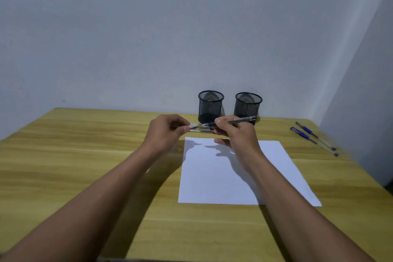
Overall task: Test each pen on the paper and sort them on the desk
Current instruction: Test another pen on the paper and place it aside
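Observation:
A white sheet of paper (234, 174) lies on the wooden desk (85, 155), right of centre. Above its far edge, my right hand (236, 134) grips a clear pen with a dark cap end (242, 121), its tip pointing left. My left hand (168, 130) pinches what looks like the pen's clear cap (194, 125) at that tip. Several more clear pens (202, 131) lie on the desk just beneath the hands, partly hidden. Two blue-grip pens (312, 137) lie side by side at the desk's right edge.
Two black mesh pen cups (210, 105) (247, 106) stand against the wall behind the hands; both look empty. A wall corner closes in on the right. The desk's left half shows bare wood.

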The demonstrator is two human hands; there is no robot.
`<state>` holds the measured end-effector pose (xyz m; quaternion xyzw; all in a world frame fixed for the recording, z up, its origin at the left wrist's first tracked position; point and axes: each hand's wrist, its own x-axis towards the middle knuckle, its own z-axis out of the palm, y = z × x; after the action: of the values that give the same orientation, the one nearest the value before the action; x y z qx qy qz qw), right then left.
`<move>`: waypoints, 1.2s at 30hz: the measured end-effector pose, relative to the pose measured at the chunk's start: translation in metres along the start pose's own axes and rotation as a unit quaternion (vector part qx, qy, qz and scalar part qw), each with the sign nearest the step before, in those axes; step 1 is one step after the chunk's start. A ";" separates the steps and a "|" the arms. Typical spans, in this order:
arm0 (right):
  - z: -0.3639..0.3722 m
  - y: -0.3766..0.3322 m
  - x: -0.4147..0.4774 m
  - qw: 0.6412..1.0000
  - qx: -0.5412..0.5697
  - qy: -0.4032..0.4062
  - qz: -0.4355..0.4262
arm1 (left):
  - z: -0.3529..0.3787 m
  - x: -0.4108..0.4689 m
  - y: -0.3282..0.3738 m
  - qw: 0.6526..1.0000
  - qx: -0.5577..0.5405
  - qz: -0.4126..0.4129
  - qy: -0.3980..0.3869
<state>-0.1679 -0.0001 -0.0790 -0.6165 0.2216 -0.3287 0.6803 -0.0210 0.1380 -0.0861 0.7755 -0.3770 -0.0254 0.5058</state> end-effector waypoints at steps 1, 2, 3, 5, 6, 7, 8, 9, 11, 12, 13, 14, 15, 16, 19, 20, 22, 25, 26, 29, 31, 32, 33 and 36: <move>-0.002 -0.003 -0.001 1.000 0.000 -0.002 -0.003 | -0.001 -0.001 0.005 1.000 -0.017 0.006 -0.007; -0.004 -0.007 -0.002 1.000 -0.002 -0.003 -0.006 | -0.001 -0.003 0.010 0.999 -0.033 0.012 -0.013; -0.005 -0.010 -0.003 1.000 -0.004 -0.005 -0.009 | -0.001 -0.004 0.014 0.999 -0.049 0.018 -0.017; -0.009 -0.015 -0.006 1.000 0.001 -0.008 -0.014 | -0.001 -0.008 0.024 0.997 -0.070 0.027 -0.027; -0.011 -0.017 -0.007 1.000 0.006 -0.012 -0.014 | 0.000 -0.009 0.029 0.996 -0.075 0.031 -0.034; -0.012 -0.019 -0.009 1.000 0.011 -0.018 -0.014 | 0.001 -0.010 0.033 0.996 -0.079 0.034 -0.038; -0.014 -0.021 -0.010 0.999 0.016 -0.027 -0.013 | 0.002 -0.012 0.037 0.995 -0.087 0.036 -0.042; -0.015 -0.023 -0.012 0.999 0.021 -0.037 -0.010 | 0.003 -0.013 0.040 0.994 -0.097 0.037 -0.045; -0.017 -0.026 -0.015 0.998 0.029 -0.055 -0.006 | 0.006 -0.015 0.047 0.991 -0.119 0.034 -0.058; -0.018 -0.028 -0.016 0.998 0.035 -0.060 -0.004 | 0.007 -0.016 0.051 0.989 -0.133 0.028 -0.063; -0.019 -0.030 -0.017 0.997 0.044 -0.063 -0.002 | 0.008 -0.018 0.054 0.986 -0.150 0.019 -0.066; -0.019 -0.031 -0.018 0.996 0.055 -0.065 -0.001 | 0.009 -0.019 0.057 0.983 -0.171 0.010 -0.066; -0.020 -0.032 -0.018 0.996 0.067 -0.065 0.001 | 0.010 -0.020 0.059 0.979 -0.192 0.003 -0.063; -0.019 -0.033 -0.019 0.995 0.077 -0.063 0.001 | 0.011 -0.020 0.062 0.976 -0.207 -0.003 -0.060; -0.018 -0.032 -0.019 0.993 0.093 -0.069 -0.005 | 0.011 -0.022 0.064 0.974 -0.220 -0.014 -0.048; -0.017 -0.032 -0.019 0.993 0.091 -0.073 -0.008 | 0.010 -0.023 0.064 0.975 -0.219 -0.017 -0.046; -0.016 -0.032 -0.020 0.993 0.085 -0.080 -0.011 | 0.008 -0.024 0.064 0.975 -0.216 -0.020 -0.045; -0.018 -0.033 -0.021 0.994 0.060 -0.091 -0.010 | 0.004 -0.026 0.065 0.976 -0.210 -0.022 -0.050; -0.020 -0.035 -0.022 0.994 0.046 -0.096 -0.007 | 0.003 -0.027 0.066 0.978 -0.202 -0.022 -0.054; -0.029 -0.039 -0.021 0.996 0.054 -0.070 0.003 | -0.001 -0.026 0.064 0.980 -0.192 -0.027 -0.048; -0.039 -0.041 -0.017 0.998 0.047 -0.027 -0.015 | -0.003 -0.026 0.059 0.981 -0.185 -0.031 -0.038; -0.043 -0.044 -0.016 0.999 0.008 -0.015 -0.034 | -0.003 -0.027 0.057 0.983 -0.176 -0.030 -0.035; -0.046 -0.045 -0.015 0.998 -0.043 -0.015 -0.053 | -0.003 -0.027 0.056 0.985 -0.166 -0.028 -0.034; -0.050 -0.052 -0.014 0.973 -0.192 -0.040 -0.119 | -0.002 -0.028 0.057 0.987 -0.154 -0.022 -0.029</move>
<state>-0.2212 -0.0260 -0.0363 -0.7701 0.1784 -0.3337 0.5136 -0.0722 0.1449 -0.0488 0.6953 -0.3657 -0.1170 0.6077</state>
